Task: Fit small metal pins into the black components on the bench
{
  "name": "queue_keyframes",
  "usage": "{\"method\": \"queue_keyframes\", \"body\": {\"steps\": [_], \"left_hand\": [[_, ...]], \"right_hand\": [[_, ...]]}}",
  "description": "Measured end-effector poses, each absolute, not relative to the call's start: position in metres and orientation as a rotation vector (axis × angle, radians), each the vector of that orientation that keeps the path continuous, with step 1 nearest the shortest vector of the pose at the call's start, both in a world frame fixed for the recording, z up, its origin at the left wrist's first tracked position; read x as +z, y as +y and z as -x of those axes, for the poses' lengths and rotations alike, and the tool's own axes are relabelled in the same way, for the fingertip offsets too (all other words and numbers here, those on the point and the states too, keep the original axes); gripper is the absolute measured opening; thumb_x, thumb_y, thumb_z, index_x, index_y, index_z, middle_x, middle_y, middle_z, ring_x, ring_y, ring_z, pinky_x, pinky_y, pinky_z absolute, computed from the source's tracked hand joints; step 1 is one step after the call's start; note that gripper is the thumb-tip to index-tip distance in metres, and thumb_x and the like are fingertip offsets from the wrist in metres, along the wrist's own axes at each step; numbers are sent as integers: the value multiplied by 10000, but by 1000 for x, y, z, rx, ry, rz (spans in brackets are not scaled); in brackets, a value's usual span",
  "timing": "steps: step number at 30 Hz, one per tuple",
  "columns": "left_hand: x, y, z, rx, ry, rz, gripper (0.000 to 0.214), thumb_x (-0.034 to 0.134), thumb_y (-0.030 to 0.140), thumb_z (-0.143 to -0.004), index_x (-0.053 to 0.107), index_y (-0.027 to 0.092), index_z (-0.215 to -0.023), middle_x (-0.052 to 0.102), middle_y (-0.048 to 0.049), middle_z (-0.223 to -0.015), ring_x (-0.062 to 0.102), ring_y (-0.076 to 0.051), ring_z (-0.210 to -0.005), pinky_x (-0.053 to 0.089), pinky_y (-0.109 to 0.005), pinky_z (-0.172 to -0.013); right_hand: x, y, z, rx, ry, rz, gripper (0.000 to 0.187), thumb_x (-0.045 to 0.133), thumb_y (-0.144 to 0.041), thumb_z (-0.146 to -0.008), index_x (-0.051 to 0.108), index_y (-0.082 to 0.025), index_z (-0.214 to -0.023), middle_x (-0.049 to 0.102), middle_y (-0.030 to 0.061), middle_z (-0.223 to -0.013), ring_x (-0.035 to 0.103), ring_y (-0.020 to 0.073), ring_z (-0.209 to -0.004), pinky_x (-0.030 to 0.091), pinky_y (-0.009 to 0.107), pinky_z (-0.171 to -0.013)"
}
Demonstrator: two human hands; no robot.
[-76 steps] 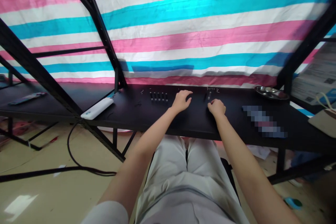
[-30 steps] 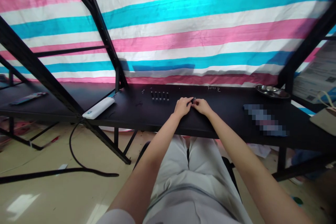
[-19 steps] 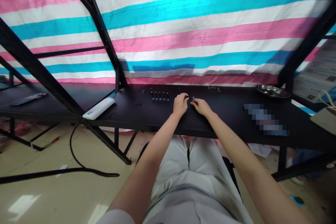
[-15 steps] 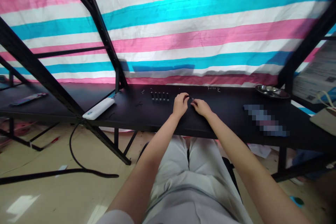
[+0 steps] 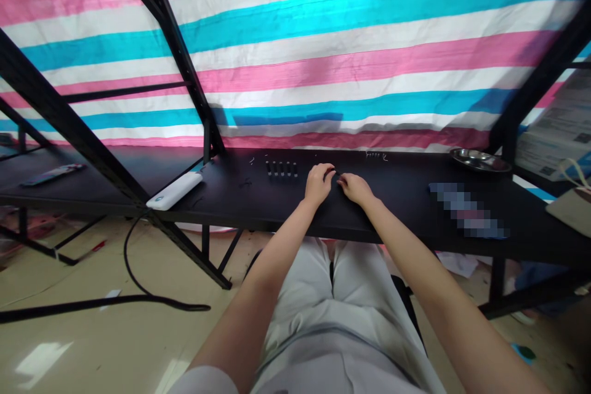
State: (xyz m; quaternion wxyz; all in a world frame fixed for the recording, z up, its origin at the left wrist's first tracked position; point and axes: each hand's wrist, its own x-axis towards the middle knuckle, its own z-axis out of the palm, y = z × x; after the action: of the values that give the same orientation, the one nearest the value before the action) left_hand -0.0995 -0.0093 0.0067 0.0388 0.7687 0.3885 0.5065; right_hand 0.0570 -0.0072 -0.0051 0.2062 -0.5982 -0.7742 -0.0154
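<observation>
Over the black tabletop (image 5: pixel 258 203), my left hand (image 5: pixel 318 182) and my right hand (image 5: pixel 354 187) are close together with fingertips pinched. Between them shows a small dark thin piece (image 5: pixel 337 172), gripped from both sides; it is too small to name. Left of my left hand stands a row of several small black cylinders with pale lower ends (image 5: pixel 281 169). Farther back lies a row of tiny light metallic pieces (image 5: pixel 376 155), beyond my right hand.
A shiny metal dish (image 5: pixel 480 160) sits at the back right, with a blurred-out flat item (image 5: pixel 466 212) in front of it. A white oblong device (image 5: pixel 175 191) lies by the black frame post (image 5: pixel 173 43) on the left. A striped sheet (image 5: pixel 351 68) hangs behind.
Both hands stay in nearly the same place, with slight finger movement around the small dark piece. Less of its light part shows now by the right fingertips.
</observation>
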Motion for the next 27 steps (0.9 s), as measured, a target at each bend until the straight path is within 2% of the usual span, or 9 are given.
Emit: {"method": "queue_keyframes", "body": {"steps": [7,13,20,27], "left_hand": [[4,-8,98,1467,1146,-2474,221,444,255,-903,620,190,-1019,644,-46,-969,554,-157,-891,440,-305,-855],[-3,-3,97,1227,1145,-2553,328,443,251,-903,556,223,-1209,661,-28,-914,551,-157,-839,454,-303,-834],[-1,-5,93,1311,1120,-2577,231,461,263,-899,641,202,-1030,664,-38,-912,550,-158,-833,452,-299,-816],[20,-11,86,1059,973,-2916,236,423,240,-898,634,187,-989,640,-76,-931,546,-188,-869,415,-320,-780]], "right_hand": [[2,-13,-54,-161,-2139,1727,217,415,-276,-896,603,-175,-935,654,116,-962,605,207,-841,379,284,-709],[1,-13,-56,-190,-2053,1792,200,432,-291,-882,594,-181,-922,664,102,-947,603,199,-815,382,276,-673],[-2,-10,-59,-174,-2072,1694,156,458,-252,-844,585,-194,-914,665,81,-937,594,194,-816,380,271,-681],[-5,-8,-68,-113,-2045,1629,154,457,-245,-827,580,-182,-894,656,88,-918,588,190,-784,372,258,-660]]}}
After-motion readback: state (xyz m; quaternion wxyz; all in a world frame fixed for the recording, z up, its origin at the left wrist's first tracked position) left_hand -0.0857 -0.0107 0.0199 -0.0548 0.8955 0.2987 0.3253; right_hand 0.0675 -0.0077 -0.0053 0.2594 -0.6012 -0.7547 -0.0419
